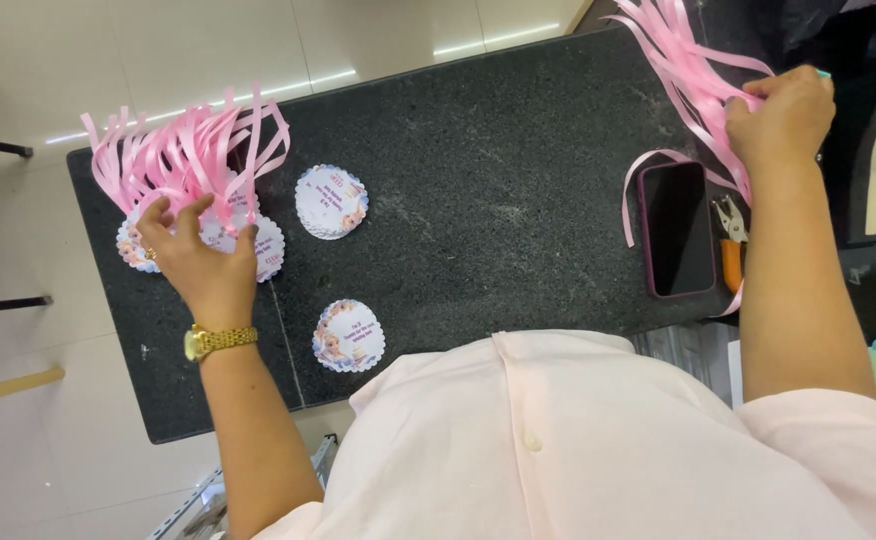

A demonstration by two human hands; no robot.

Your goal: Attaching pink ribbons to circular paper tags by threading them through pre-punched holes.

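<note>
Our left hand presses flat, fingers spread, on ribboned tags at nine o'clock; our right hand clamps loose ribbons at two; two stacks of round tags look unribboned.

Single view, head-worn camera, looking almost straight down from above the person's chest. Pale pink shirt front fills the lower middle of frame, very near the lens. Both forearms run from the bottom edge up toward the dark speckled tabletop, which lies at arm's reach. Left hand sits at frame left, right hand at upper right. Pale tiled floor shows past the table's far and left edges. No second view to overlap.
</note>
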